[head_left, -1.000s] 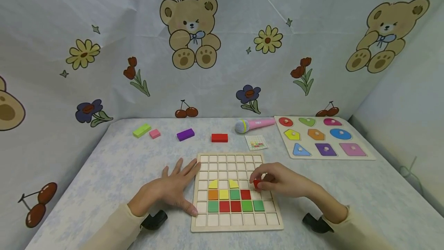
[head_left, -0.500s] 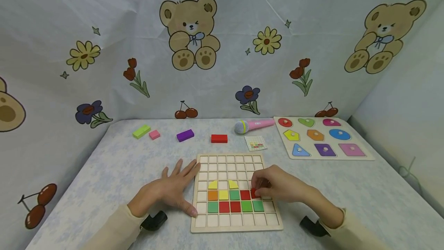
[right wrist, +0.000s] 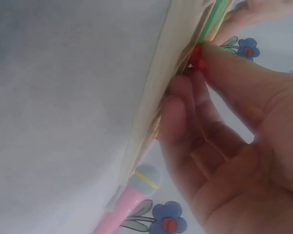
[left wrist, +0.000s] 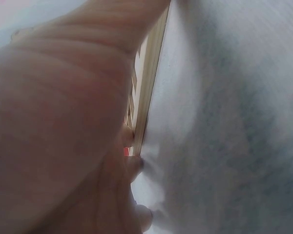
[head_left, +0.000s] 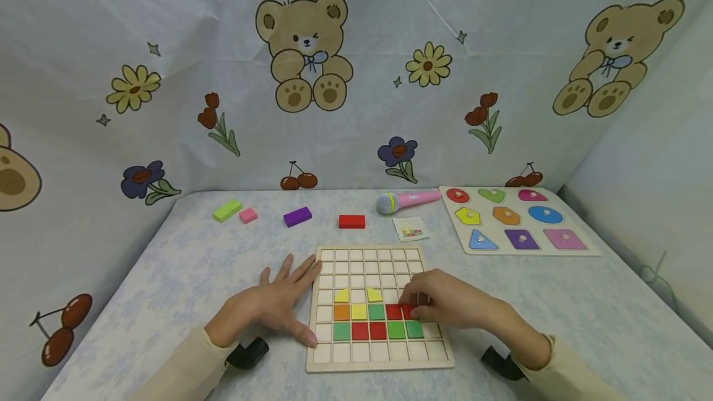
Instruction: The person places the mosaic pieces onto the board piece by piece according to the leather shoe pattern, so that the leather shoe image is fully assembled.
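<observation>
A square wooden grid board [head_left: 381,366] lies before me, with colored tiles in two full-looking rows and two yellow cut-corner tiles [head_left: 375,295] above them. My left hand [head_left: 273,303] is spread flat on the table, fingertips and thumb touching the board's left edge. At the right end of the upper tile row, my right hand [head_left: 452,299] pinches a red tile [head_left: 408,310] that sits at its cell; the fingers partly cover it. In the right wrist view the thumb and fingertips meet at that red tile [right wrist: 197,56]. Another red tile [head_left: 393,312] adjoins it on the left.
Behind the board stand a green block [head_left: 227,210], a pink block [head_left: 248,215], a purple block [head_left: 298,216] and a red block [head_left: 352,221]. A pattern card [head_left: 411,229], a toy microphone [head_left: 409,200] and a shape puzzle board [head_left: 520,221] lie at the back right.
My right hand has lowered the red tile from above the board and brought it down beside the other red tile. My left hand stays in place.
</observation>
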A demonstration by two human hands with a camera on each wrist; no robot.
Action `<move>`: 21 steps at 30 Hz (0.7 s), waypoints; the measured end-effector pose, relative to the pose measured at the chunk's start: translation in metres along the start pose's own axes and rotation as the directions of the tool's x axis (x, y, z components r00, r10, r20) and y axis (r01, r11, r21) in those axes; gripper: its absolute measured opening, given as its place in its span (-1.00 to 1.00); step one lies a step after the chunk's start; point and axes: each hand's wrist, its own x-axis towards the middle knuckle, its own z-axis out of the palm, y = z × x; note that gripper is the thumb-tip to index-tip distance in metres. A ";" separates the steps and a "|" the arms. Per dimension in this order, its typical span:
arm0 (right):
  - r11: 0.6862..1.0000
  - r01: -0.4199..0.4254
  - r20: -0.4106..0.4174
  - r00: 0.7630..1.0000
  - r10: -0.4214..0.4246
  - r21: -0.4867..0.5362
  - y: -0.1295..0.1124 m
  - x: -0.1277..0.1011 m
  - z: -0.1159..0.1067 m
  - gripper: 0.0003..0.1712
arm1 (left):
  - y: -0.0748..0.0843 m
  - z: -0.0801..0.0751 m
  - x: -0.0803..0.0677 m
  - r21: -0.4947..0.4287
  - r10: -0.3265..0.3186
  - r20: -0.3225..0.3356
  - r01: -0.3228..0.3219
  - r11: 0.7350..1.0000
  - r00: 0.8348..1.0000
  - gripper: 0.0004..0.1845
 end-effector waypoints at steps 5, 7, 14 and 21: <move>0.996 0.028 -0.001 1.000 -0.028 -0.083 -0.002 -0.001 0.000 -0.76 | -0.001 0.000 0.001 0.007 0.007 -0.004 -0.006 1.000 1.000 0.48; 0.992 0.048 0.000 0.999 -0.048 -0.115 -0.004 -0.001 0.000 -0.74 | -0.001 -0.001 0.000 0.008 0.004 -0.006 -0.004 1.000 1.000 0.48; 0.988 0.069 0.037 0.997 -0.064 -0.141 -0.007 -0.001 -0.002 -0.71 | -0.005 0.001 0.001 0.006 -0.016 -0.001 0.016 1.000 1.000 0.48; 0.995 -0.076 0.076 0.994 0.080 -0.060 -0.009 -0.008 -0.010 -0.62 | -0.009 -0.002 -0.001 -0.063 0.026 -0.014 -0.027 0.998 1.000 0.35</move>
